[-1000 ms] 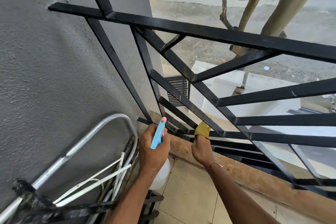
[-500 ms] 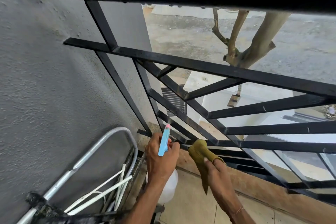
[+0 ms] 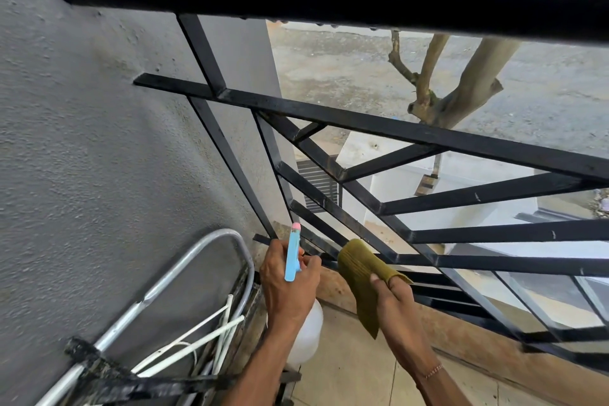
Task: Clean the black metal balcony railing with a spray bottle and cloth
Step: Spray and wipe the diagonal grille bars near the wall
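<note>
- The black metal railing (image 3: 362, 122) fills the scene ahead of and above both your hands: a thick round top rail overhead, flat bars fanning out below it down to the low bars just beyond your knuckles.
- How it looks: the top rail glistens, with drops hanging along its underside, so I judge it already sprayed. The upper flat bars look dark and fairly even; the lower diagonal bars nearest your hands show brownish dusty streaks and small pale chips.
- Progress, as a judgement: you are somewhere in the middle. The top looks wetted, while the lower fan of bars and the bottom rails past your grip look as if they need wiping.
- The grey wall sits to the outside of your left hand (image 3: 286, 287), with a folded metal rack (image 3: 158, 300) below that wrist.
- Your left hand grips the spray bottle (image 3: 304, 333), fingers curled round its neck, blue nozzle (image 3: 292, 257) aimed at the low bars just ahead.
- Your right hand (image 3: 393, 300) pinches the olive cloth (image 3: 361, 277), its upper fold just at the bar in front; I cannot tell if it touches.
</note>
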A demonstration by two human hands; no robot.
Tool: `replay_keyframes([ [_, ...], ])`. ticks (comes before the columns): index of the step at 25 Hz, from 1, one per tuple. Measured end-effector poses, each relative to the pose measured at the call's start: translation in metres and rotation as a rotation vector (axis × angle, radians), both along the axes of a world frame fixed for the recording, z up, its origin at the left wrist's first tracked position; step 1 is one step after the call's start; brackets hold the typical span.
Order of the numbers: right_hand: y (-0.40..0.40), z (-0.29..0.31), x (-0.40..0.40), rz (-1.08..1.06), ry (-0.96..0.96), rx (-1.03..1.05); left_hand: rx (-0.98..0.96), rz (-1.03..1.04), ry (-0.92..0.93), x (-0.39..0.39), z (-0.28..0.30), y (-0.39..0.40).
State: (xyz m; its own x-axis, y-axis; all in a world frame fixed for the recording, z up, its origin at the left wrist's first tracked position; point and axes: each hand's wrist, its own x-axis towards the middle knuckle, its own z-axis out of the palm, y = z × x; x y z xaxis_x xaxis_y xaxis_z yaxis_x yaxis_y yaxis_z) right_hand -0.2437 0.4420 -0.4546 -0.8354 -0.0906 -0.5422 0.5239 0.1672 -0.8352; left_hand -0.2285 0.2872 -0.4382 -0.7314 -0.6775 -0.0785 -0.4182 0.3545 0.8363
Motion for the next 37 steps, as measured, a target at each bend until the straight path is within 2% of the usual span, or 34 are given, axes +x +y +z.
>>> replay_keyframes([
  [3, -0.001, 0.003, 0.0, 0.0, 0.02, -0.007, 0.018, 0.033, 0.019, 0.0, 0.004, -0.003],
  [7, 0.001, 0.006, 0.003, -0.029, 0.036, 0.021, -0.003, -0.038, -0.02, 0.002, 0.005, -0.002],
  [10, 0.006, 0.007, 0.006, -0.072, 0.041, 0.027, -0.041, -0.079, -0.081, 0.003, 0.001, 0.004],
  [17, 0.018, 0.014, 0.011, -0.124, 0.067, 0.015, 0.009, -0.163, -0.201, 0.007, -0.019, 0.018],
  [24, 0.029, 0.002, 0.014, -0.154, 0.124, 0.056, -0.031, -0.211, -0.276, 0.006, -0.025, 0.029],
  [27, 0.028, -0.007, 0.011, -0.124, 0.153, 0.137, -0.066, -0.24, -0.316, 0.005, -0.026, 0.032],
  [33, -0.005, -0.016, -0.019, -0.086, 0.284, 0.082, 0.021, -0.242, -0.263, 0.005, -0.035, 0.028],
  [37, -0.056, 0.003, -0.053, 0.133, 0.518, 0.035, 0.112, -0.173, -0.155, 0.002, -0.033, 0.012],
])
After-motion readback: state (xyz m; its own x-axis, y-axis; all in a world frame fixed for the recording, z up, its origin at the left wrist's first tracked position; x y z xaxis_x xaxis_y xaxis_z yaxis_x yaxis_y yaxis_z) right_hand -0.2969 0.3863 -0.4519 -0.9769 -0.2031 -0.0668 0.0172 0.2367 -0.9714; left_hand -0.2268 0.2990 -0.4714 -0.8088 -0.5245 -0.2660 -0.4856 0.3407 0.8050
